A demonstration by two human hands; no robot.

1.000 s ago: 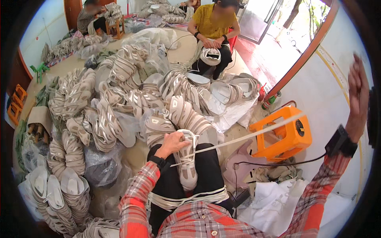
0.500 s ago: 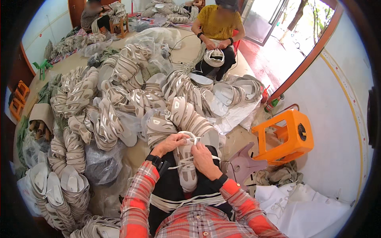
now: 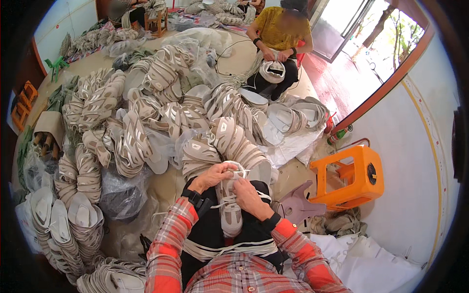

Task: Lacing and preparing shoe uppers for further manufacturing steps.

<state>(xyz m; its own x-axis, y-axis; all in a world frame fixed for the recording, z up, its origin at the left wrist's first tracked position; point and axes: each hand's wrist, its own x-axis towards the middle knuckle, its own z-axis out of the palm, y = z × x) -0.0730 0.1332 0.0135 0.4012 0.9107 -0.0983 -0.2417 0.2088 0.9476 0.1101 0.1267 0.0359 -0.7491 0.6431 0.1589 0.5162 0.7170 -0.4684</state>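
Across the tan floor (image 3: 244,53) lie heaps of beige-and-white shoe uppers (image 3: 146,122), some bundled in clear plastic bags (image 3: 122,195). An orange stool (image 3: 349,178) stands by the white wall (image 3: 415,161). On the person's lap rests a white shoe (image 3: 230,210). Left hand (image 3: 212,177) grips its toe end; right hand (image 3: 248,195) closes over its side, fingers curled.

Clear plastic bags (image 3: 122,193) bulge at 9 o'clock beside stacked soles; no labels, signs or screens show.
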